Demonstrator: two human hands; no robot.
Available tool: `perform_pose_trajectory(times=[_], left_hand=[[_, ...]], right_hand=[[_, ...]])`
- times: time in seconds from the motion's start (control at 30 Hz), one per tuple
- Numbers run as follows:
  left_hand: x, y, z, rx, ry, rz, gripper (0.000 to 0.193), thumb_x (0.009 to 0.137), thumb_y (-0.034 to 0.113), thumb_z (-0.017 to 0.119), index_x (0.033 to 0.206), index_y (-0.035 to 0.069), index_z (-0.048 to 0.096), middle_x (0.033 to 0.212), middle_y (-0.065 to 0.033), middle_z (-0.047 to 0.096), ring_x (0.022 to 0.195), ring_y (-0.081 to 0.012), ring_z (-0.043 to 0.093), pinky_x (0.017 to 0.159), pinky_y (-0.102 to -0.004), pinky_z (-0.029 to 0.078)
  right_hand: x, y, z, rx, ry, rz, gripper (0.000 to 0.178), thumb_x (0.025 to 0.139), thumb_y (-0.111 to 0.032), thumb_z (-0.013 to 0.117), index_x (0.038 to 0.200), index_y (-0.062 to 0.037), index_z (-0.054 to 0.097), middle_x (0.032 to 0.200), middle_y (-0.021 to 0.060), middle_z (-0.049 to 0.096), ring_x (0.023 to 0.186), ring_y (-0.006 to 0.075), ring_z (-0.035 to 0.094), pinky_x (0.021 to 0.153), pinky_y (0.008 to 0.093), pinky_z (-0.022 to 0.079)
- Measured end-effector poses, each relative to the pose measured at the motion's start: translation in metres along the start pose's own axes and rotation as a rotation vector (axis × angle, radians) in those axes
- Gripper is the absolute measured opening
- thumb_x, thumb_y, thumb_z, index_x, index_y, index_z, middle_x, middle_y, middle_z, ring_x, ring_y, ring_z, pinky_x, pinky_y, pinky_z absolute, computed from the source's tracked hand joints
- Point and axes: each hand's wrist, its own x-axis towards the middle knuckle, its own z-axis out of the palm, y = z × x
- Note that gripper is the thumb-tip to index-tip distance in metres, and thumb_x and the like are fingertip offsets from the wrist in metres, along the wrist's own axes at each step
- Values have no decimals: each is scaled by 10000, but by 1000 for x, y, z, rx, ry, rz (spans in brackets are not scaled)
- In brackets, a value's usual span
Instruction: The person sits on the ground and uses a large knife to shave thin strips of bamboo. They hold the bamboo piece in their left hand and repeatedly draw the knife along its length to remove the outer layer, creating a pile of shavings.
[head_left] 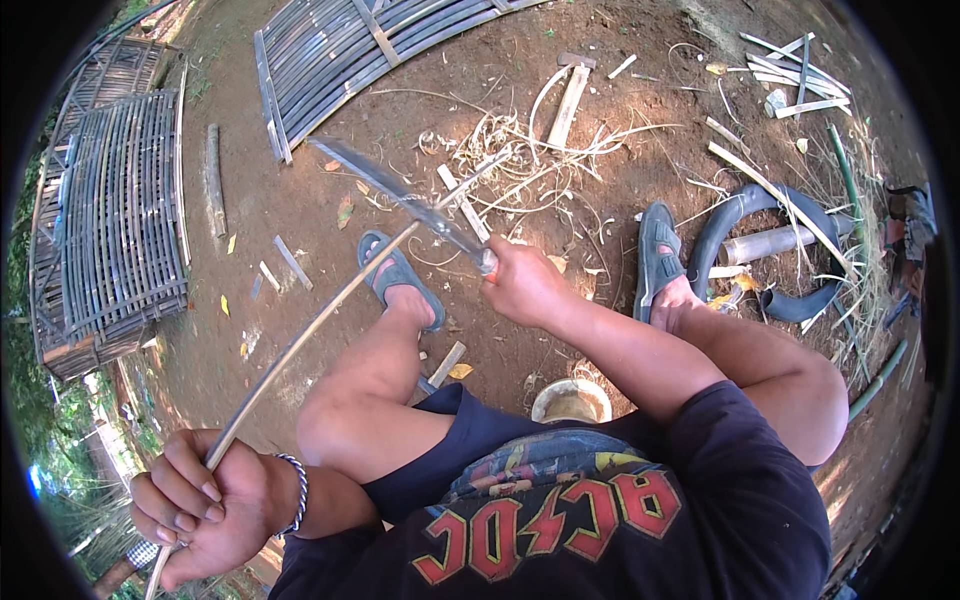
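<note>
My left hand [222, 495], with a braided bracelet at its wrist, is closed round a long thin bamboo strip [300, 342] at the lower left. The strip runs up and to the right, past my knee, its far end over the ground beyond my foot. In my right hand [527, 284] is the handle of a machete [372, 178]. Its long blade points up and to the left and crosses the strip a little short of the strip's far end. Blade and strip seem to touch there, though I cannot tell how deep the edge sits.
Curled shavings [500, 140] and a wooden-handled tool [570, 105] lie on the dirt ahead. Slatted bamboo panels [330, 70] stand at the far left. On the right are a black rubber tube [735, 215], a bamboo section [765, 243] and cut strips [790, 75]. A bucket [572, 400] sits between my legs.
</note>
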Motion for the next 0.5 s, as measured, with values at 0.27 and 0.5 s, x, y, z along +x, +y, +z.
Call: perform_pose_trajectory(times=[0.27, 0.5], left_hand=[[4, 2, -2, -9, 32, -22, 795, 771, 872, 396, 666, 92, 502, 575, 21, 462, 411, -81, 395, 460, -225, 327], [6, 1, -5, 4, 22, -31, 796, 774, 874, 383, 669, 93, 498, 567, 20, 458, 424, -80, 398, 465, -232, 329]], right_hand=[[24, 33, 7, -94, 12, 115, 286, 829, -152, 594, 1081, -20, 570, 936, 237, 675, 910, 403, 661, 825, 485, 523], [14, 3, 4, -10, -52, -7, 316, 826, -170, 614, 1104, -25, 571, 948, 231, 676, 918, 401, 660, 828, 490, 521]])
